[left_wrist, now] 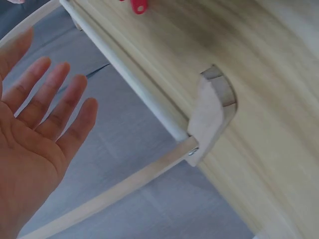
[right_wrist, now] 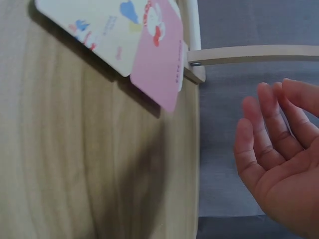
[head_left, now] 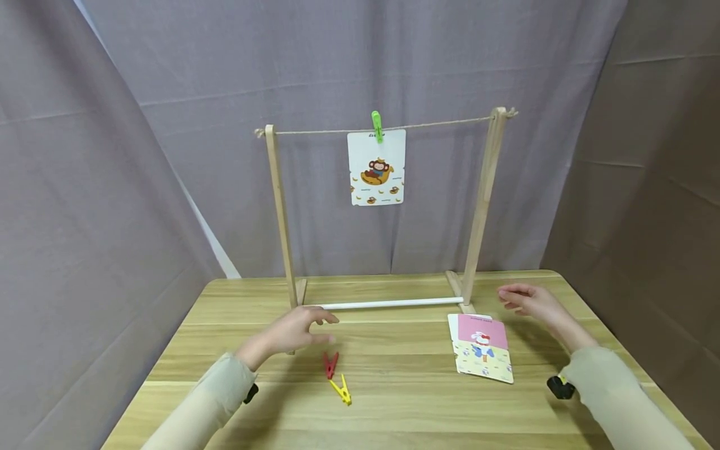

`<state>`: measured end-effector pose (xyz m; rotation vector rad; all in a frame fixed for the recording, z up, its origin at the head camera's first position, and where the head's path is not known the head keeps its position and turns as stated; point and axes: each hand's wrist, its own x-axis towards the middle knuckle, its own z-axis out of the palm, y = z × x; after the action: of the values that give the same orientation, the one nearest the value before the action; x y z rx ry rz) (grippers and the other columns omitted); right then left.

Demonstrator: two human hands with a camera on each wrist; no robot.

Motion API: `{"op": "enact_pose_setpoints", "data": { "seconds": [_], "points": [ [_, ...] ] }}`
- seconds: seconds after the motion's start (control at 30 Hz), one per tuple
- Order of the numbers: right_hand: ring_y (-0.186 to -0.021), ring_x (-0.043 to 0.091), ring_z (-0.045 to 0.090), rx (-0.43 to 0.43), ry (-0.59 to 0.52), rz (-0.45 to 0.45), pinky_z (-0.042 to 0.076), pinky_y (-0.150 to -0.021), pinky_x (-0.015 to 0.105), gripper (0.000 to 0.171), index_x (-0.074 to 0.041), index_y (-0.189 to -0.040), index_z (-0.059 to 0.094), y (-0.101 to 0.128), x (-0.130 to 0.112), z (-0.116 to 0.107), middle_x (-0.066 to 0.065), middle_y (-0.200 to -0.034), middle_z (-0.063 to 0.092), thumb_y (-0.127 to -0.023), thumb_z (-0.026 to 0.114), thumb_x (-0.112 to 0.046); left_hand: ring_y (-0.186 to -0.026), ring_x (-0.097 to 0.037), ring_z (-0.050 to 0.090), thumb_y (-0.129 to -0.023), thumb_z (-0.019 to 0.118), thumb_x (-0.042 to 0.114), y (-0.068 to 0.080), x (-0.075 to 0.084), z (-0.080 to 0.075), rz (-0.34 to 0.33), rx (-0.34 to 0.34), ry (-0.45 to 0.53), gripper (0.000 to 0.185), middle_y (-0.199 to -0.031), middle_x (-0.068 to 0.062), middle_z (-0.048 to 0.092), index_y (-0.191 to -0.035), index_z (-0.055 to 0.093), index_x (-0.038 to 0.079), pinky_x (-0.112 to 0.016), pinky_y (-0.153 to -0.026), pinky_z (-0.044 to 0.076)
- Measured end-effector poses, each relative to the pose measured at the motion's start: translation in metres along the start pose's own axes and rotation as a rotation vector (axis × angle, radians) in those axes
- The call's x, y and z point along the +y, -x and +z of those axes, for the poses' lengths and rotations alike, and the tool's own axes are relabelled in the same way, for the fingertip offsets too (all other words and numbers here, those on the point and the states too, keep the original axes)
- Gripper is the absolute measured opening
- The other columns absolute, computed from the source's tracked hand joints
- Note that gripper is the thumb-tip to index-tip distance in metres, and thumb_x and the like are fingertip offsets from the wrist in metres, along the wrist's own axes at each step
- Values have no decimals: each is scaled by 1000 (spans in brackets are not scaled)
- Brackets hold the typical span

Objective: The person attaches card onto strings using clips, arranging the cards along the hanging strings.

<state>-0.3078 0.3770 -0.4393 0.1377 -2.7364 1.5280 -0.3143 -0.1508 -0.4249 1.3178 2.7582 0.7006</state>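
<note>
Above the table, near the red clothespin [head_left: 330,365] and the yellow clothespin [head_left: 342,390], my left hand [head_left: 295,330] hovers with fingers loosely spread and holds nothing. My right hand [head_left: 533,304] is raised beyond the stacked cards [head_left: 482,350], its fingers relaxed and bare. The top card is pink and pale yellow with a white cartoon animal; a second card peeks out beneath it. A green clothespin [head_left: 377,127] clips a white monkey card [head_left: 377,169] to the twine [head_left: 444,124]. In the left wrist view, the red clothespin [left_wrist: 139,5] shows only at the top edge.
The twine runs between two wooden posts [head_left: 484,209] of a stand at the table's back. A white rod [head_left: 388,304] joins their feet. Grey curtains [head_left: 326,69] hang behind and beside the wooden table [head_left: 405,412].
</note>
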Motion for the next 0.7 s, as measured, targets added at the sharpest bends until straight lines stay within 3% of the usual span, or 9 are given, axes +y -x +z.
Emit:
{"op": "enact_pose_setpoints", "data": {
  "seconds": [0.17, 0.4, 0.7],
  "points": [
    [-99, 23, 66, -2, 15, 41, 57, -84, 40, 54, 15, -135, 50, 4, 12, 0, 27, -122, 64, -105, 56, -29, -102, -33, 67, -93, 74, 28, 5, -7, 5, -29, -7, 10, 38, -120, -8, 70, -122, 69, 3, -42, -90, 54],
    [-107, 40, 65, -28, 47, 79, 56, -83, 42, 53, 18, -134, 49, 12, 23, 3, 33, -124, 61, -105, 54, -27, -105, -34, 66, -93, 74, 28, 9, -13, 6, -126, 11, 34, 37, -122, -8, 69, -123, 69, 5, -45, -90, 53],
    [-95, 23, 67, -37, 53, 112, 55, -75, 34, 50, 20, -132, 49, 11, 27, 11, 30, -117, 65, -105, 55, -22, -95, -30, 66, -94, 74, 23, 11, -17, 13, -133, 10, 23, 33, -118, -8, 70, -119, 70, 2, -38, -82, 54]
  ]
}}
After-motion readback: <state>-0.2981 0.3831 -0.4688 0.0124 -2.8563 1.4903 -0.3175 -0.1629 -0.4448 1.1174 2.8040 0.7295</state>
